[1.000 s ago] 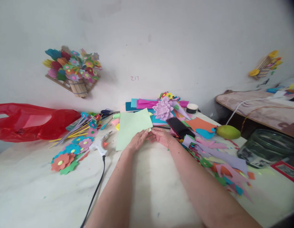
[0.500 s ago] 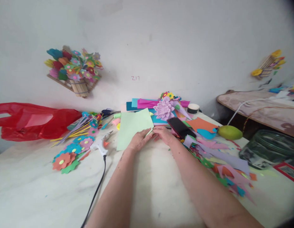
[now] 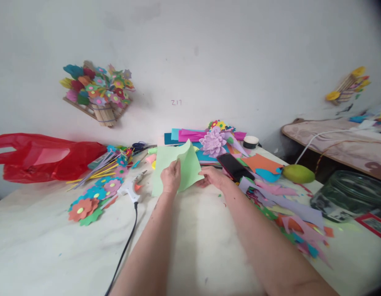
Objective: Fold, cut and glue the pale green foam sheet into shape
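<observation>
A light green craft sheet (image 3: 164, 158) bends upward along its middle, its right part lifted off the table in a curve. My left hand (image 3: 171, 176) is closed on the sheet near its centre, thumb on top. The sheet's right corner meets the fingertips of my right hand (image 3: 212, 176), which look pinched on it; part of those fingers is hidden. Left of the sheet lies a white hot glue gun (image 3: 128, 190) with a black cord. Just beyond my right hand is a dark phone (image 3: 235, 166).
Foam flowers (image 3: 85, 205) and a red plastic bag (image 3: 48, 160) lie to the left. A lilac flower (image 3: 213, 142) sits at the back on coloured sheets. On the right are scraps (image 3: 282, 197), a green mango-like fruit (image 3: 298, 173) and a glass jar (image 3: 341, 197).
My left hand has moved left from the sheet's corner and now grips its middle, lifting and bending it. My right hand stays by the right corner. Small scraps now show beside it.
</observation>
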`<action>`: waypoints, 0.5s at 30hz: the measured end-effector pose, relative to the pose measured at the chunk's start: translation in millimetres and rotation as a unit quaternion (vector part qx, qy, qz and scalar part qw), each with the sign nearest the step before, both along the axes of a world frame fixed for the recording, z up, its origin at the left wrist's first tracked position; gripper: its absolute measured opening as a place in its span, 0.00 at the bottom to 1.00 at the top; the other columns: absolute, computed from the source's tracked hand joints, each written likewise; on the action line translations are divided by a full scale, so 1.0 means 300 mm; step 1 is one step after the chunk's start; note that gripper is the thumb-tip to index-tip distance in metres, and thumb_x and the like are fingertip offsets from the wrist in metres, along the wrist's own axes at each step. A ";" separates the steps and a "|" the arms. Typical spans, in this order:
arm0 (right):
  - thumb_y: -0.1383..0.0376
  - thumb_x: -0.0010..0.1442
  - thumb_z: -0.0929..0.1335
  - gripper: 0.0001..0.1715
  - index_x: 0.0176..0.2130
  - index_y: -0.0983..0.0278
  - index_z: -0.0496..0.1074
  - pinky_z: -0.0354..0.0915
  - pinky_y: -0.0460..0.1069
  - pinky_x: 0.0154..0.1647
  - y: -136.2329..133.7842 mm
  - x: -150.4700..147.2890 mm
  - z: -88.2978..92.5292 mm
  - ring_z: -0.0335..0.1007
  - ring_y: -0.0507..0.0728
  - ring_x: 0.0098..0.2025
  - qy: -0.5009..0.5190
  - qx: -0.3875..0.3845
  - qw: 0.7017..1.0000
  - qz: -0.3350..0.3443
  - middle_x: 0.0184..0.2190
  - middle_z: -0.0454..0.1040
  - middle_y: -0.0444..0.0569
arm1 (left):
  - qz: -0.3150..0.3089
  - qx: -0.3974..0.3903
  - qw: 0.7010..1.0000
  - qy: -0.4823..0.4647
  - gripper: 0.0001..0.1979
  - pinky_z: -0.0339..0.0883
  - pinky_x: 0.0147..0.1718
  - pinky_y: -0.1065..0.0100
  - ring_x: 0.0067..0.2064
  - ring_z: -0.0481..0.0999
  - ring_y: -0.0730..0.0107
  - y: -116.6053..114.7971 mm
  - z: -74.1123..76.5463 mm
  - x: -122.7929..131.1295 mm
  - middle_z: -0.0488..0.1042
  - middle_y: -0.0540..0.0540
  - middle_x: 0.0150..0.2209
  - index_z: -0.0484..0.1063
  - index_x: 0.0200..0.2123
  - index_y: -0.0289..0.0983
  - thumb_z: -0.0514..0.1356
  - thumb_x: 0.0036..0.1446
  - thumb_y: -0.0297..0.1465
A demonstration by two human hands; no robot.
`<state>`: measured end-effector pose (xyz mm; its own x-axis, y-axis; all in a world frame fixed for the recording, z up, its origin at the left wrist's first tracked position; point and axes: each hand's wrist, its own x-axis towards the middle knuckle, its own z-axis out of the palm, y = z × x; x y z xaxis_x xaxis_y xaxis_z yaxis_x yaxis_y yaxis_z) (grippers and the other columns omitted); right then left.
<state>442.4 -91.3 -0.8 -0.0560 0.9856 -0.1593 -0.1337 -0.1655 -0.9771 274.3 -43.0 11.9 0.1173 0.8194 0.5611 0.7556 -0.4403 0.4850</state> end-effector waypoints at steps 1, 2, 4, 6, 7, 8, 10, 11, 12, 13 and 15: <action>0.67 0.43 0.66 0.06 0.28 0.65 0.68 0.65 0.51 0.23 0.001 0.001 0.000 0.69 0.56 0.23 0.005 -0.008 1.000 -0.016 0.21 0.71 0.47 | 0.005 0.011 1.000 -0.007 0.20 0.50 0.25 0.71 0.24 0.67 0.72 0.003 0.002 -0.002 0.69 0.48 0.20 0.71 0.30 0.38 0.43 0.58 0.39; 0.67 0.44 0.66 0.06 0.28 0.65 0.68 0.65 0.51 0.22 0.003 0.000 0.000 0.69 0.56 0.23 0.006 -0.013 0.999 -0.039 0.21 0.71 0.48 | 0.004 0.018 1.000 -0.012 0.19 0.49 0.25 0.71 0.23 0.66 0.73 0.004 0.002 -0.003 0.68 0.48 0.19 0.70 0.29 0.38 0.43 0.58 0.39; 0.66 0.45 0.67 0.06 0.28 0.66 0.69 0.65 0.52 0.23 0.010 -0.009 0.001 0.68 0.56 0.23 0.008 -0.018 0.996 -0.087 0.22 0.72 0.50 | -0.005 0.025 1.000 -0.017 0.19 0.48 0.25 0.72 0.22 0.64 0.74 0.004 0.002 -0.001 0.66 0.49 0.18 0.69 0.26 0.37 0.44 0.57 0.39; 0.65 0.46 0.67 0.07 0.28 0.66 0.69 0.64 0.52 0.26 0.020 -0.021 0.001 0.68 0.56 0.25 0.016 -0.023 0.992 -0.122 0.23 0.72 0.52 | -0.011 0.025 0.999 -0.023 0.18 0.48 0.24 0.72 0.21 0.63 0.75 0.002 0.000 0.002 0.65 0.50 0.17 0.68 0.24 0.37 0.45 0.57 0.39; 0.64 0.47 0.67 0.07 0.28 0.66 0.69 0.64 0.52 0.27 0.028 -0.026 0.001 0.69 0.57 0.26 0.023 -0.029 0.990 -0.134 0.24 0.73 0.52 | -0.012 0.023 0.999 -0.025 0.18 0.48 0.24 0.72 0.21 0.62 0.75 0.001 -0.002 0.004 0.64 0.50 0.16 0.67 0.24 0.37 0.45 0.57 0.39; 0.64 0.47 0.67 0.07 0.28 0.66 0.69 0.64 0.52 0.28 0.038 -0.030 0.000 0.69 0.57 0.26 0.028 -0.032 0.989 -0.141 0.25 0.73 0.52 | -0.010 0.020 0.999 -0.028 0.18 0.48 0.24 0.72 0.20 0.62 0.75 0.000 -0.003 0.005 0.64 0.51 0.16 0.67 0.23 0.37 0.45 0.57 0.39; 0.63 0.47 0.67 0.07 0.28 0.65 0.69 0.63 0.52 0.28 0.066 -0.031 -0.003 0.68 0.56 0.26 0.024 -0.033 0.988 -0.146 0.25 0.72 0.52 | 0.002 0.017 0.999 -0.034 0.17 0.48 0.24 0.72 0.20 0.62 0.75 0.001 -0.006 0.003 0.63 0.51 0.16 0.66 0.23 0.37 0.45 0.57 0.38; 0.63 0.47 0.67 0.07 0.28 0.65 0.68 0.63 0.52 0.28 0.082 -0.028 -0.005 0.68 0.56 0.26 0.012 -0.022 0.989 -0.144 0.25 0.72 0.51 | 0.013 0.018 0.999 -0.038 0.17 0.47 0.24 0.72 0.21 0.62 0.75 0.002 -0.008 0.001 0.63 0.51 0.16 0.66 0.23 0.37 0.45 0.57 0.37; 0.63 0.47 0.67 0.06 0.27 0.64 0.68 0.62 0.51 0.27 0.101 -0.023 -0.007 0.67 0.55 0.25 -0.012 -0.015 0.989 -0.148 0.24 0.71 0.50 | 0.026 0.020 0.999 -0.043 0.16 0.47 0.24 0.72 0.21 0.62 0.74 0.004 -0.009 -0.002 0.63 0.51 0.16 0.66 0.24 0.37 0.46 0.57 0.37; 0.62 0.47 0.68 0.06 0.25 0.63 0.67 0.61 0.50 0.25 0.120 -0.017 -0.009 0.65 0.54 0.23 -0.049 -0.010 0.986 -0.157 0.22 0.70 0.49 | 0.041 0.022 0.998 -0.051 0.15 0.47 0.24 0.71 0.21 0.62 0.74 0.006 -0.010 -0.006 0.63 0.51 0.16 0.66 0.24 0.37 0.46 0.57 0.36; 0.62 0.45 0.68 0.10 0.19 0.62 0.65 0.57 0.48 0.20 0.157 -0.006 -0.011 0.60 0.52 0.19 -0.144 0.021 0.972 -0.184 0.15 0.64 0.44 | 0.071 0.026 0.994 -0.073 0.15 0.46 0.23 0.71 0.22 0.63 0.73 0.011 -0.009 -0.014 0.63 0.50 0.17 0.67 0.26 0.37 0.46 0.57 0.36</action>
<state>440.6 -44.1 -4.0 0.3433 0.9363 -0.0744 0.1035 -0.1164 -0.9878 270.2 -39.7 9.3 -0.0829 0.7916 0.6054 0.7347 -0.3619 0.5738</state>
